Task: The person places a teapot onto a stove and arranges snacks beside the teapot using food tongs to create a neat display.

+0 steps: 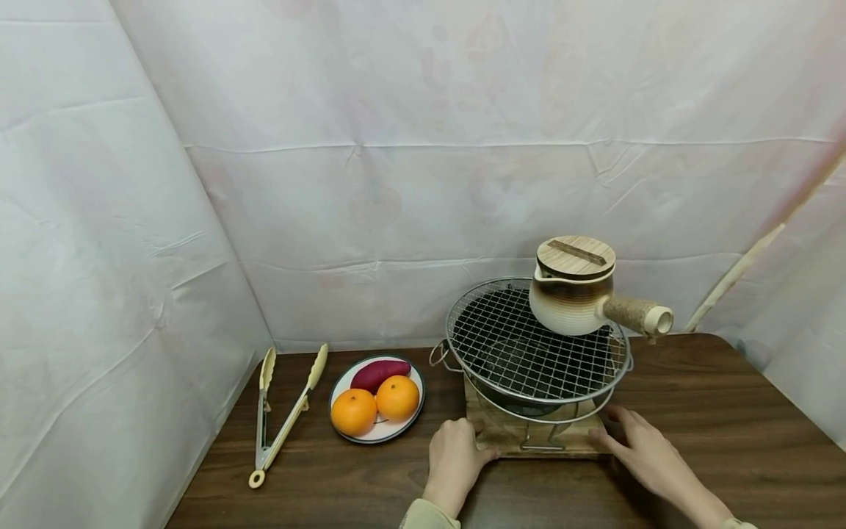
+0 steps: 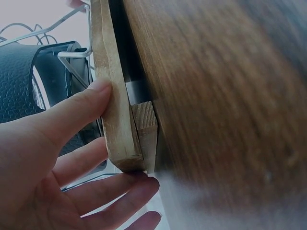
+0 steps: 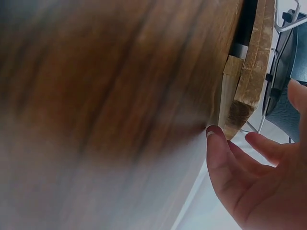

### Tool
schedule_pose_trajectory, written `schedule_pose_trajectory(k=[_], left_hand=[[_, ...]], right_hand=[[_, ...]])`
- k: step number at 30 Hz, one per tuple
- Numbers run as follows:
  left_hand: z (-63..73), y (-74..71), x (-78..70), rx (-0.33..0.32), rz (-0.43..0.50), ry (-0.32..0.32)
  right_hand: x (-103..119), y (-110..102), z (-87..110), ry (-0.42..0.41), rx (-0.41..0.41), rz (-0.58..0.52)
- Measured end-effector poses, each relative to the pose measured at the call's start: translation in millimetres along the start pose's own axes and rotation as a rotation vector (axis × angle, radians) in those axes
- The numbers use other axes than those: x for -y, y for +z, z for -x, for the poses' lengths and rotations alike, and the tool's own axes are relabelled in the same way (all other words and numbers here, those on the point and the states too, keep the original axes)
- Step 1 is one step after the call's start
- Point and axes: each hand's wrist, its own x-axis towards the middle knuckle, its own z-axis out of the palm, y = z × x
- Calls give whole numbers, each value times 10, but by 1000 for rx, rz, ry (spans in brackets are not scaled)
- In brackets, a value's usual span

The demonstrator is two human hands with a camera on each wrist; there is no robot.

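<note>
Basically, desk carries round grill; wooden board directly under grill; lidded pot atop grill's R rear. At grill's front: L hand pinches board edge; R hand loosely spread, touching board's R corner. L of grill: plate w/ 2 oranges, purple tuber.
</note>
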Motion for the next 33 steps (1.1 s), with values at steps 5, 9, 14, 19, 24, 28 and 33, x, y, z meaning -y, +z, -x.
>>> schedule_pose_trajectory(k=[5,9,14,19,24,28,33], left_hand=[[0,-5,-3,2,3,-2],[2,-8,-3,4,2,-1],[3,-11,-1,5,-1,1],[3,-10,-2,6,-5,-3],[0,-12,-7,9,-6,-4],[-2,-14,-8,8,-3,-9],[1,-12,-2,17,2,-18]], right_hand=[[0,7,-28,-26,-9,17],[-5,43,-29,-63,-48,24],[-13,84,-28,-106,-105,16],[-17,113,-39,-145,-153,18],[-14,139,-36,-183,-179,7],[-6,148,-44,-201,-179,20],[23,145,-49,-208,-191,51]])
